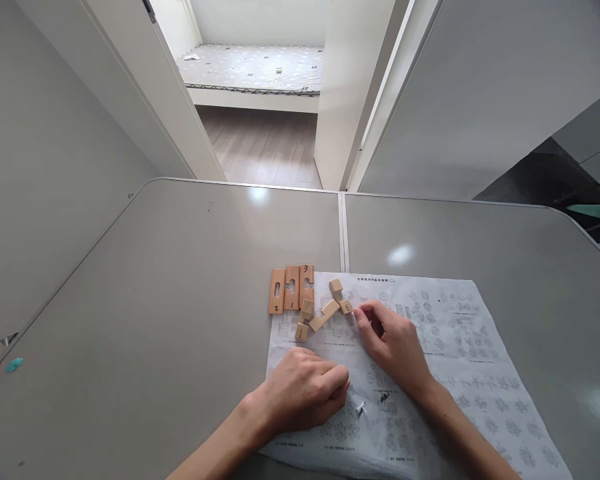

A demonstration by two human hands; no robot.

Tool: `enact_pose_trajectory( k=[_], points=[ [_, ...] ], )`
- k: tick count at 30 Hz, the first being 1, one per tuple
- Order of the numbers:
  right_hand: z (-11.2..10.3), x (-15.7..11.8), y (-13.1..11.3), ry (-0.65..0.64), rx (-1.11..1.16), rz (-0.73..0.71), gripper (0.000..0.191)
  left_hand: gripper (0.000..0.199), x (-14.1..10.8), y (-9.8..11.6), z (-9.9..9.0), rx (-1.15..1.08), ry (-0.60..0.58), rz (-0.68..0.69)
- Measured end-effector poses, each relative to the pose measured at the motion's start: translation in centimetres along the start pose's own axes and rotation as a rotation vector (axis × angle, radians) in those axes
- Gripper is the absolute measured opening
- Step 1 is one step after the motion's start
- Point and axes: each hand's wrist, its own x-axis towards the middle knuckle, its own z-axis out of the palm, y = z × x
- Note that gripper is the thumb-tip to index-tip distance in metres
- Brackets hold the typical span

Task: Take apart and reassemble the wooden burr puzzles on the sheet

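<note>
My left hand [310, 390] rests closed on the printed paper sheet [450, 380], knuckles up; the curled fingers hide whatever may be inside. My right hand [393, 343] has its thumb and index fingertip together, with nothing visible between them. Those tips are beside a notched light wooden puzzle piece [347, 307] marked 3; I cannot tell whether they touch it. Left of it lie a notched wooden bar [325, 316] and another notched wooden piece [306, 310]. Three darker slotted wooden pieces, numbered 2 [277, 301], 1 [292, 298] and 3 [307, 275], lie side by side.
The grey table [180, 300] has a seam strip [343, 230] down its middle. Small torn scraps [361, 408] lie on the sheet between my forearms. Beyond the table an open door [350, 87] shows a bed [250, 67].
</note>
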Motion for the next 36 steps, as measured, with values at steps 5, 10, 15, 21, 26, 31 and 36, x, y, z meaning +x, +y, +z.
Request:
enact_pose_trajectory(
  k=[5,10,15,21,26,31,36],
  points=[
    [0.00,0.03,-0.02,0.002,-0.006,-0.002,0.029,0.031,0.03,0.05,-0.09,0.002,-0.012,-0.003],
    [0.02,0.02,0.05,0.001,-0.009,-0.001,0.029,0.030,0.00,0.02,-0.03,-0.002,-0.008,-0.003],
    [-0.01,0.02,-0.04,-0.002,-0.010,-0.004,0.030,0.030,0.00,0.02,0.00,0.002,-0.013,-0.005],
    [0.03,-0.03,0.06,0.000,-0.017,-0.005,0.031,0.030,0.04,0.09,-0.11,0.001,-0.023,-0.010],
    [0.00,-0.02,0.05,-0.004,-0.019,-0.009,0.031,0.030,0.03,0.08,-0.09,-0.002,-0.023,-0.012],
    [-0.12,0.06,-0.23,0.004,-0.027,-0.020,0.031,0.030,-0.01,0.02,-0.01,0.004,-0.015,-0.007],
    [-0.07,0.04,-0.14,0.010,-0.039,-0.020,0.032,0.031,0.00,0.04,-0.02,0.010,-0.015,-0.005]
  ],
)
